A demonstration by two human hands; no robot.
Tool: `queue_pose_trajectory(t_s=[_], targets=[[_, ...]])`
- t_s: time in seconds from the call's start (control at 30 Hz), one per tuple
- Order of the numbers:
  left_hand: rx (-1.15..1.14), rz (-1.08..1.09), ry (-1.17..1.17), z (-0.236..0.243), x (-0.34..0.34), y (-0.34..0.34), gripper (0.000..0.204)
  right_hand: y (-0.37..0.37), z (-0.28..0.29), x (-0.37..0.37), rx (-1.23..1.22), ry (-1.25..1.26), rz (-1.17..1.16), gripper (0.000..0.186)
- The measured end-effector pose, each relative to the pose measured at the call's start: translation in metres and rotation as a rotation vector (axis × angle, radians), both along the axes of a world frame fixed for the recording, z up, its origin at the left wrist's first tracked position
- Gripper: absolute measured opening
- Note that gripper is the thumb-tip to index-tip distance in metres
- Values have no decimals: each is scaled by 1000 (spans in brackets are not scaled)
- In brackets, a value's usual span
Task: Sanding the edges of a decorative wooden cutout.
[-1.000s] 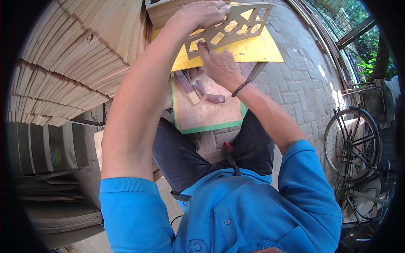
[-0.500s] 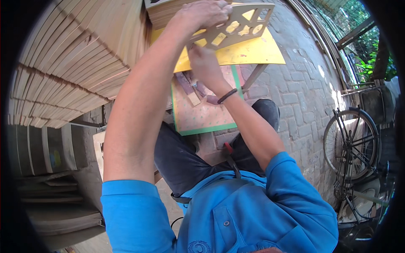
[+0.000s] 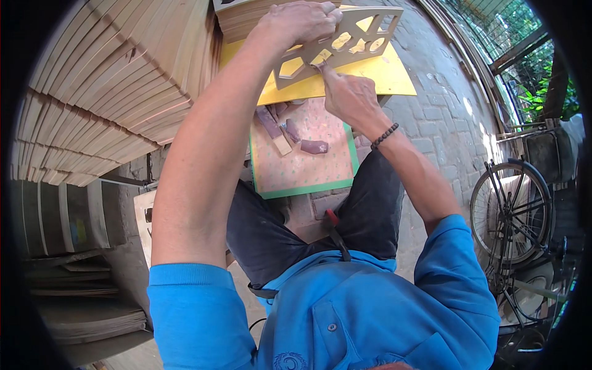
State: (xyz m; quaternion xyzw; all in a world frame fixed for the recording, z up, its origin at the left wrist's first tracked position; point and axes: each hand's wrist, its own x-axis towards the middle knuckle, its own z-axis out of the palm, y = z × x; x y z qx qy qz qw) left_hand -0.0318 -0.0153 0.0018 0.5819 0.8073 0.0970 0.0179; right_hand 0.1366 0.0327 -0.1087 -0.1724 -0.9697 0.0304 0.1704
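My left hand (image 3: pixel 305 21) grips the top edge of a wooden board (image 3: pixel 382 31) with shaped cutouts, held upright on a yellow tabletop (image 3: pixel 391 77). My right hand (image 3: pixel 348 98) reaches to the board's lower cutouts, its fingers bent, with something small and dark purplish at the thumb and index finger that I cannot make out clearly. Below the tabletop, several purple-wrapped pieces (image 3: pixel 313 146) and a pale wood strip (image 3: pixel 282 144) lie on a pink, green-edged mat (image 3: pixel 296 176).
Tall stacks of wooden boards (image 3: pixel 108 86) stand at the left, with darker sheets (image 3: pixel 86 308) below them. A black bicycle (image 3: pixel 512 216) stands at the right on brick paving (image 3: pixel 438 142). Foliage (image 3: pixel 536 92) shows behind railings. My legs (image 3: pixel 370 203) flank the mat.
My right hand dipped left and down, then moved back right and up along the board's cutouts. My left hand stays on the top edge; the board has shifted slightly right and down.
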Motion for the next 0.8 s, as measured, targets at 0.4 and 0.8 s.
queue_pose_trajectory(t_s=[0.4,0.8], targets=[[63,-44,92,-14,-14,9,44,46,-17,-38,-2312,694,245,15],[85,-22,26,-1,5,-1,37,26,-11,-6,-87,3,55,32]])
